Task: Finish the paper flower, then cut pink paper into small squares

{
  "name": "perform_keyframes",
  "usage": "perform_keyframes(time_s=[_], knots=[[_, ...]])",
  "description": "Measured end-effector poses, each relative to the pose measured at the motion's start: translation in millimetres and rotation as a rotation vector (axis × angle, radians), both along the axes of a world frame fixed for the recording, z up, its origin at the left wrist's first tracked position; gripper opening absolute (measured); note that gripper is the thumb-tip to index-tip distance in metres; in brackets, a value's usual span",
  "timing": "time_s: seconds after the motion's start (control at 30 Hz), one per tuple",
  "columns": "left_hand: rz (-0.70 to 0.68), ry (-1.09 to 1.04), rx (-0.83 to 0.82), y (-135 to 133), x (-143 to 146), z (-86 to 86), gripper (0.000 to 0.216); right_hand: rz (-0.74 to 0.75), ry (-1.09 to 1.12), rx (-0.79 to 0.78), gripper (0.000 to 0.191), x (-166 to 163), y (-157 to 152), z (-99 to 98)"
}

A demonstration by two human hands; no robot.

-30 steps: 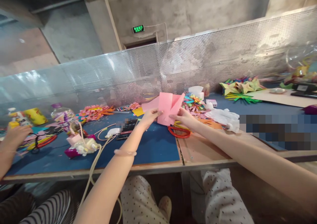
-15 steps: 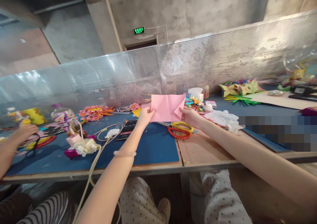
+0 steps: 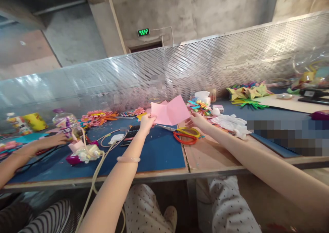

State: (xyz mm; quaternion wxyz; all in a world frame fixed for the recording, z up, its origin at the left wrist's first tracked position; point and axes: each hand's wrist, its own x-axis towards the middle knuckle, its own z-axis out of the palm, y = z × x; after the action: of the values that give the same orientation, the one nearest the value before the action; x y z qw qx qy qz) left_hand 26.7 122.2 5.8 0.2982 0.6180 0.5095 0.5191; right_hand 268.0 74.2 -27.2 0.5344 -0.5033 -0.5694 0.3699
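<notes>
Head view | pink paper (image 3: pixel 171 111) up above the table (image 3: pixel 159 154), creased, half open: mid-fold, I'd say | left hand (image 3: pixel 147 121) pinches its lower-left corner, arm stretched forward | right hand (image 3: pixel 196 119) loose, fingers spread just beside the right edge | next crease needs both hands gripping | scissors (image 3: pixel 186 136) underneath

Legible text: one item. A green illuminated sign (image 3: pixel 143 32) is mounted on the concrete wall (image 3: pixel 195 10), above the doorway behind the perforated metal screen (image 3: pixel 231 61). Its lower line reads "EXIT". The characters on its upper line are too small to read. Print on the yellow pack (image 3: pixel 36 120) at the bench's left end cannot be read.
</notes>
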Motion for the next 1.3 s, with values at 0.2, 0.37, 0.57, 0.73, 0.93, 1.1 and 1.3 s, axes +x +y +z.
perform_keyframes(time_s=[0.2, 0.37, 0.57, 0.73, 0.93, 1.1, 1.3], knots=[[0.098, -0.120, 0.049, 7, -7, 0.6, 0.007, 0.138, -1.046, 0.279, 0.045, -5, -12, -2.9], [0.125, -0.201, 0.048, 8, -7, 1.3, 0.008, 0.202, -1.181, 0.291, 0.046, -11, -16, 0.3], [0.114, -0.246, 0.043, 8, -6, 1.7, 0.010, 0.127, -1.240, 0.188, 0.037, -21, -12, -2.5], [0.095, -0.264, 0.074, 12, -9, 0.1, 0.014, -0.091, -1.313, 0.270, 0.037, -29, -18, 3.1], [0.077, -0.256, 0.092, 12, -9, -2.4, 0.016, -0.121, -1.383, 0.193, 0.036, -27, -25, 8.7], [0.106, -0.280, 0.095, 10, -9, 0.1, 0.016, -0.176, -1.431, 0.309, 0.041, -30, -28, 6.4], [0.122, -0.493, 0.142, 13, -11, 4.5, 0.017, -0.317, -1.410, 0.358, 0.035, -36, -28, 4.1]])
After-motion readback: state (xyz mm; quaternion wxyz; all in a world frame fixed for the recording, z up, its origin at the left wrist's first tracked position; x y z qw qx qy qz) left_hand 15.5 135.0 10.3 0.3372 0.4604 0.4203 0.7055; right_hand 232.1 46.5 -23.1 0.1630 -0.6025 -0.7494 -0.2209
